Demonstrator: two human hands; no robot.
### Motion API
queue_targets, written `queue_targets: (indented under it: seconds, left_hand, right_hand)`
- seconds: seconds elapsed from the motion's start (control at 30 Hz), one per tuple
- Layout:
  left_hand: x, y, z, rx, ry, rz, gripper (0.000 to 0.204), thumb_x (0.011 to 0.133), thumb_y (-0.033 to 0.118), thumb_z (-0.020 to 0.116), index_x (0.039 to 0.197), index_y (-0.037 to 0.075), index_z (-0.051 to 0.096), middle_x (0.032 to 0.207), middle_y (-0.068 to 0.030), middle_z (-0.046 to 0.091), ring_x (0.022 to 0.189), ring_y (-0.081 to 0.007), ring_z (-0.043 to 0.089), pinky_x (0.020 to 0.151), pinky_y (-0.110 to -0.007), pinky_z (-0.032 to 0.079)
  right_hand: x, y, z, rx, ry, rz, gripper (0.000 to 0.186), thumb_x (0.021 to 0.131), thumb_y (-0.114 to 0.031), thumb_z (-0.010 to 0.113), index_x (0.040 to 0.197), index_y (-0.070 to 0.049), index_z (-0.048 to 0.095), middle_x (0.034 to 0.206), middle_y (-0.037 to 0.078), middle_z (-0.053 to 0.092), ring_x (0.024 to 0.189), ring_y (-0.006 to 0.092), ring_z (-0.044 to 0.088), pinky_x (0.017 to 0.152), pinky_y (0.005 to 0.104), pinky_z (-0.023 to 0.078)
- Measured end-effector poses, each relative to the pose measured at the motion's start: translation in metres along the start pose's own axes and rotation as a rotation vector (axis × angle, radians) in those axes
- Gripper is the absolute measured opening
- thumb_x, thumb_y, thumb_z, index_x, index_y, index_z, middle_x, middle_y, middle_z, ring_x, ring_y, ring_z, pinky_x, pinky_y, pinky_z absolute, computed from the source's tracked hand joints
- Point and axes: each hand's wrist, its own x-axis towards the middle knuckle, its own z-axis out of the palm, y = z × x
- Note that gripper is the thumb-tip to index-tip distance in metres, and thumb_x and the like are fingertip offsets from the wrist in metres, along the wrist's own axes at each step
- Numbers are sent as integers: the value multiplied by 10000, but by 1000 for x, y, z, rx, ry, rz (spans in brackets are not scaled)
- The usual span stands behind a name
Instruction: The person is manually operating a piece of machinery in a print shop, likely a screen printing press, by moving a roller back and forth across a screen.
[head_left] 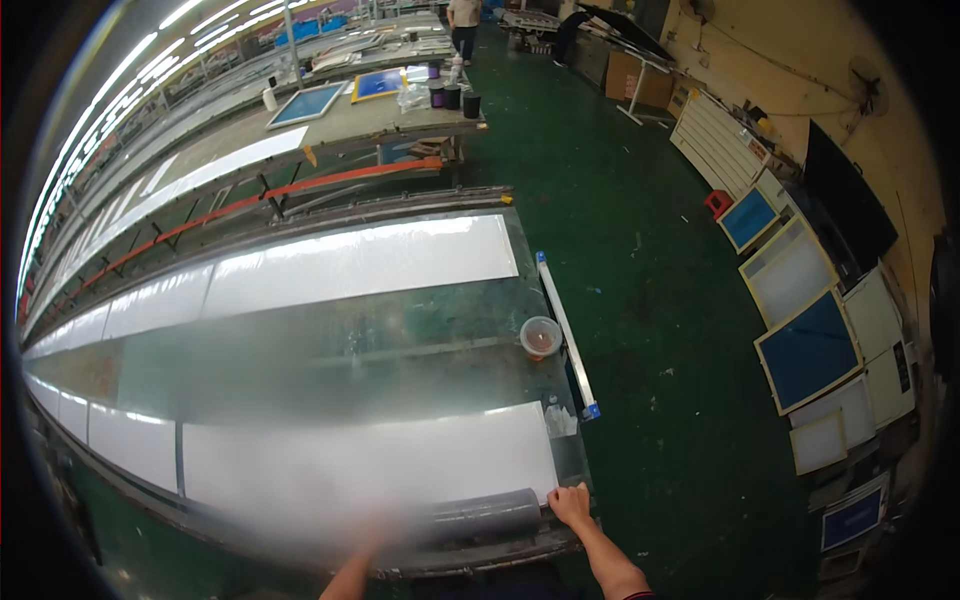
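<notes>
Green floor (640, 440) flanks the table (440, 330); a grey roll (480, 515) lies along a white sheet (370, 455). Right hand (572, 505) seemingly pinches the sheet's corner, likely aligning, next needing even tension; left hand's (375, 533) fingers are too blurred to tell.

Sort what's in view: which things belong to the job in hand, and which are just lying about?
Apparently in use:
- white sheet, right hand at its corner
- grey roll, blurred left hand near it
- long table under both

Seemingly lying about:
- round tub
- crumpled white wad
- blue framed screen at right
- dark pots
</notes>
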Motion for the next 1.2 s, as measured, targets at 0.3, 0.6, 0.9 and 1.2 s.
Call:
queue_targets:
  seconds: [0.3, 0.6, 0.9, 1.2]
  left_hand:
    - [-15, 68, 42, 124, -173, -132, 513, 987, 415, 484, 764, 67, 789, 738, -182, 721, 731, -402, 695, 792, -531, 519]
    - [20, 82, 57, 142, 181, -234, 514, 1046, 338, 479, 686, 25, 670, 613, -206, 626, 596, -445, 619, 611, -569, 453]
    - [191, 77, 38, 38, 527, -250, 372, 1061, 254, 471, 819, 2, 601, 762, -232, 626, 758, -403, 622, 664, -539, 425]
    - [229, 89, 36, -81, 204, -253, 324, 932, 298, 585, 800, 48, 743, 785, -192, 721, 776, -376, 700, 695, -514, 500]
  right_hand:
    - [-20, 61, -33, 6, 45, 72, 387, 917, -298, 556, 705, -42, 755, 712, 192, 704, 681, 380, 665, 797, 481, 444]
    - [1, 72, -22, -18, 92, 82, 224, 884, -230, 579, 725, -77, 622, 648, 175, 625, 638, 400, 608, 692, 510, 441]
    - [151, 38, -26, 153, 254, 517, 444, 920, -357, 555, 695, -4, 702, 693, 233, 680, 630, 469, 661, 560, 583, 468]
    - [120, 64, -15, 444, 499, 430, 357, 999, -258, 501, 822, -1, 673, 697, 170, 663, 620, 369, 627, 625, 497, 468]
